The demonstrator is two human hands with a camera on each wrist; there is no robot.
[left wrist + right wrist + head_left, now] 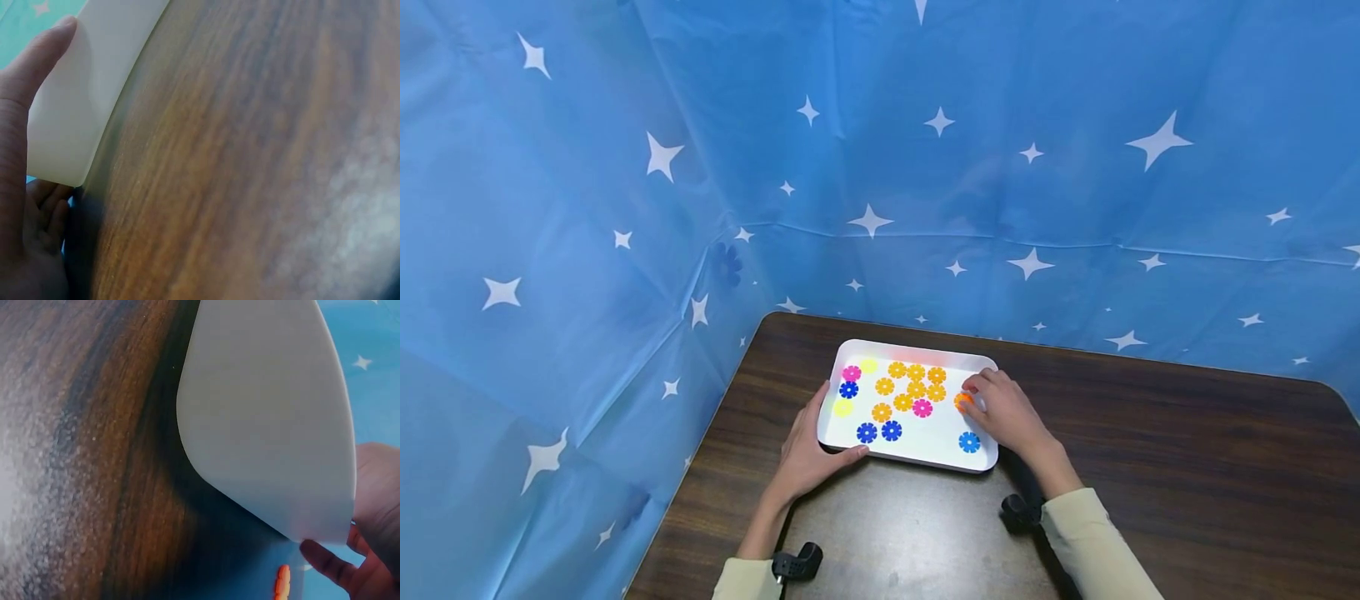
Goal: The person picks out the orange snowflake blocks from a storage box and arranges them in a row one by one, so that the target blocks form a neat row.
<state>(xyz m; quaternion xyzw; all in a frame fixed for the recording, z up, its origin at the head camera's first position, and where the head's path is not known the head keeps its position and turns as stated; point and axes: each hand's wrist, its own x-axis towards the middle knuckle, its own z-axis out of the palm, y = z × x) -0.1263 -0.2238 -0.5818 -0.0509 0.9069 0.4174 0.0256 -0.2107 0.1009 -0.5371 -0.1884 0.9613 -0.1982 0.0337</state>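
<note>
**Fingers (pixel 975 382) on white tray (pixel 928 430) and orange disc (pixel 961 403)**

Left hand (pixel 808 452) grips the near left corner, thumb spread apart. Right hand (pixel 1012 410) pinches the disc at the right end. Tray rests on counter (pixel 1187 442); starred blue backdrop (pixel 1075 75) beyond.

tray (pixel 925 450) on table (pixel 1187 467), far side | discs (pixel 916 389) in it, mostly left/centre | left hand (pixel 807 454) at left end | right hand (pixel 1009 412) at one disc (pixel 961 402), right end | curtain (pixel 985 183) behind table
</note>
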